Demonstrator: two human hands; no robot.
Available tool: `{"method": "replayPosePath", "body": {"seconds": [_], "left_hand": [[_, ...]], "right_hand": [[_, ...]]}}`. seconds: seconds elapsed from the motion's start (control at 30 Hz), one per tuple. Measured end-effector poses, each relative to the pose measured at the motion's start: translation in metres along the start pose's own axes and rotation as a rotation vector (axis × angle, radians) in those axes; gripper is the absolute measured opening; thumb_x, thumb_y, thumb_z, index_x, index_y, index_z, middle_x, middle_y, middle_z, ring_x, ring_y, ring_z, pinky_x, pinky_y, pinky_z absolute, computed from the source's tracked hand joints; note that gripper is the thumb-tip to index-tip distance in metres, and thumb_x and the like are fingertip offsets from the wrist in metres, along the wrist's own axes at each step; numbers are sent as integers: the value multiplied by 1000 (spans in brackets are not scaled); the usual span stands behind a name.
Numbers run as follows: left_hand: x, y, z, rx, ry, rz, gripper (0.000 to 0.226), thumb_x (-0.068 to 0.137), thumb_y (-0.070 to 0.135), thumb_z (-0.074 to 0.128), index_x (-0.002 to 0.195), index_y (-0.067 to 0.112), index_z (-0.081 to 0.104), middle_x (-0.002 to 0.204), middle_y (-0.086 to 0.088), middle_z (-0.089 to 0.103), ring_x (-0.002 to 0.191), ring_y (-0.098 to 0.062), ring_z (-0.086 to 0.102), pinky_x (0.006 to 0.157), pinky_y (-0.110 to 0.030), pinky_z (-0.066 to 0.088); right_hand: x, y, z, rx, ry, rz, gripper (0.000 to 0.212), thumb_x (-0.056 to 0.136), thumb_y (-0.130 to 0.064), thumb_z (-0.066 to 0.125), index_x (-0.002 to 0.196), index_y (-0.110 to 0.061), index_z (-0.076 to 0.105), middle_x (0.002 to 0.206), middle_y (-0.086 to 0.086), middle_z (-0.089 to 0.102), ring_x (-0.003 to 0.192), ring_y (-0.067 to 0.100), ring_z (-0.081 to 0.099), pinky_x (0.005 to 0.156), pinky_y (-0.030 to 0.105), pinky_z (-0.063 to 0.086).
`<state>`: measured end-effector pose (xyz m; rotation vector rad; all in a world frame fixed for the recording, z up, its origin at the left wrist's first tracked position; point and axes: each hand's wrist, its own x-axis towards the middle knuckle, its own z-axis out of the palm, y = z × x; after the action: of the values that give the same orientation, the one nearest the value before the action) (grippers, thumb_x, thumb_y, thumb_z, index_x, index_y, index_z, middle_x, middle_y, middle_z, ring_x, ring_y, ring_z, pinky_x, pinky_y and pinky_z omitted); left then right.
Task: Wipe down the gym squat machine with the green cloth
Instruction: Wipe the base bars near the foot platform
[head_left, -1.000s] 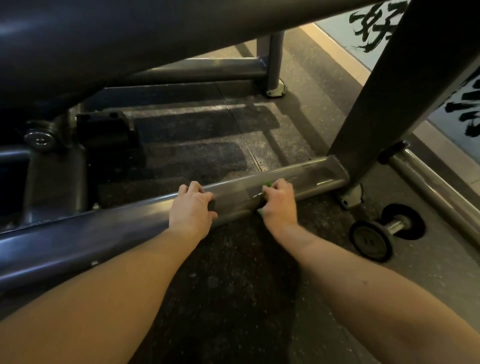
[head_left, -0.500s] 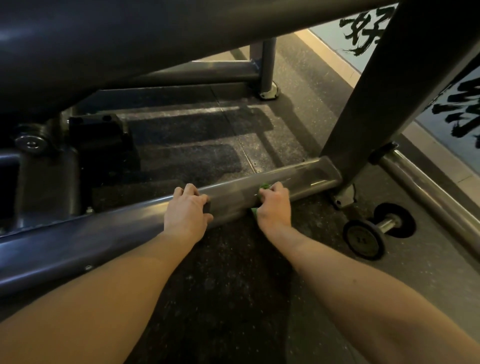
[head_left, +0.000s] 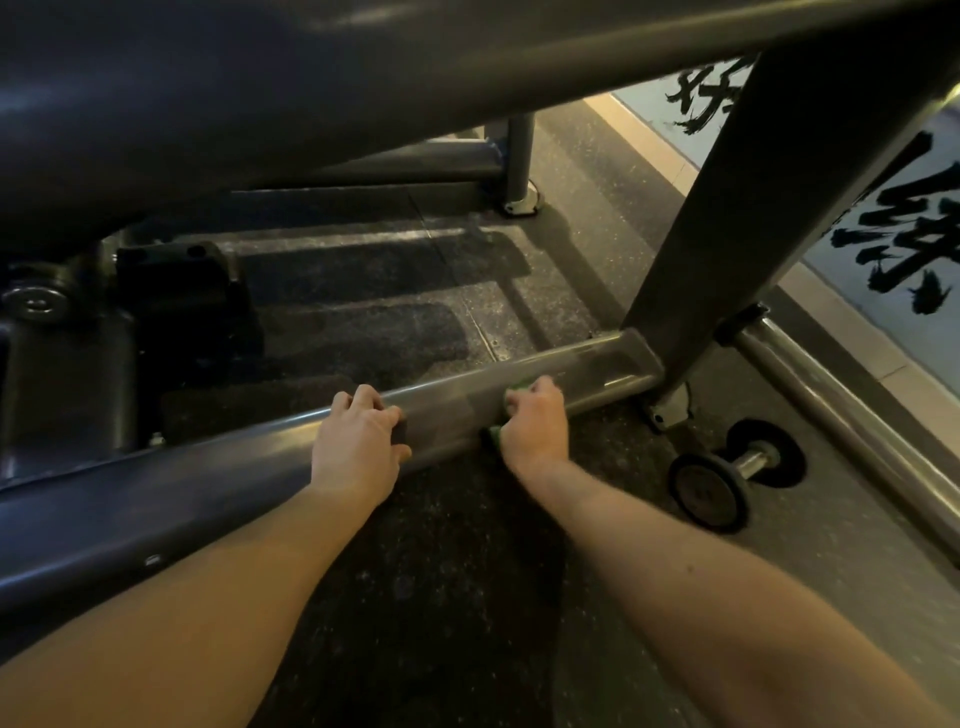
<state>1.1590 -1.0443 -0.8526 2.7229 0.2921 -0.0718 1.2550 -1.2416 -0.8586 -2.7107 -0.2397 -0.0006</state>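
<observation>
The squat machine's low grey base bar (head_left: 208, 483) runs across the floor from lower left to a slanted upright post (head_left: 727, 218) at the right. My right hand (head_left: 535, 423) grips the green cloth (head_left: 493, 432) against this bar near its right end; only small green edges show above and below the fingers. My left hand (head_left: 358, 441) rests on the same bar a short way to the left, fingers curled over its top.
A small black dumbbell (head_left: 727, 475) lies on the rubber floor right of the bar's foot. A chrome rail (head_left: 841, 410) runs along the right edge by the wall. A thick machine beam (head_left: 363, 78) overhangs the top. A black bracket (head_left: 176, 280) sits at the left.
Both hands stay on the base bar in about the same places. The view has shifted slightly; the right hand with the cloth has barely moved along the bar.
</observation>
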Motion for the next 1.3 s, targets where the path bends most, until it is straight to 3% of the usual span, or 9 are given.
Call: {"method": "replayPosePath", "body": {"seconds": [0.17,0.33,0.43,0.53,0.67,0.77,0.97,1.2,1.3], "left_hand": [[0,0,-2,-9,-2,17,51,94,36,69,142,29,55,136,5,43,121,-16,39,106,-39,46],[0,0,-2,30,-11,14,51,94,38,68,142,30,53,137,4,42,123,-18,39,108,-40,45],[1,0,-1,48,-27,9,53,95,39,66,145,30,50,139,3,42,125,-18,39,110,-40,44],[1,2,-3,50,-30,20,54,95,40,66,146,30,50,139,4,42,124,-17,40,110,-39,44],[1,7,-5,65,-25,1,53,95,40,66,145,30,51,140,3,42,125,-18,40,110,-39,44],[0,9,-5,88,-32,-15,53,95,40,66,145,30,51,140,3,43,126,-19,40,111,-40,43],[1,11,-6,88,-28,-29,55,94,40,67,145,30,51,140,3,42,126,-19,40,109,-40,44],[10,30,-7,69,-11,-4,41,95,46,64,132,28,62,135,4,50,121,-15,47,105,-35,47],[26,54,-4,74,22,49,41,96,43,63,134,28,61,134,5,50,121,-14,45,104,-35,46]], "right_hand": [[-14,5,13,19,-38,-207,24,94,-10,63,116,-13,72,107,-2,48,99,13,48,98,30,48],[44,39,-17,10,55,123,29,92,-8,63,120,-11,72,121,5,53,114,21,54,106,35,47],[49,29,-19,-19,113,198,27,89,-9,68,115,-8,73,125,7,54,117,24,51,108,37,45],[23,7,-2,39,40,74,28,92,-7,64,119,-10,71,126,4,51,118,21,46,111,35,40],[8,7,5,20,-81,-177,24,97,-11,59,115,-12,75,108,4,53,105,20,48,97,33,46],[34,29,-13,-30,-88,-136,26,95,-13,61,118,-16,74,112,3,53,109,20,48,102,33,45],[52,29,-10,-63,110,57,32,89,-8,65,120,-14,72,125,4,57,118,24,45,110,38,40],[0,7,20,73,-7,-272,32,92,-5,63,122,-13,72,104,-1,52,100,17,44,93,32,47],[10,28,7,43,-43,-297,26,94,-8,63,117,-14,73,103,-3,51,99,15,46,95,29,47]]}}
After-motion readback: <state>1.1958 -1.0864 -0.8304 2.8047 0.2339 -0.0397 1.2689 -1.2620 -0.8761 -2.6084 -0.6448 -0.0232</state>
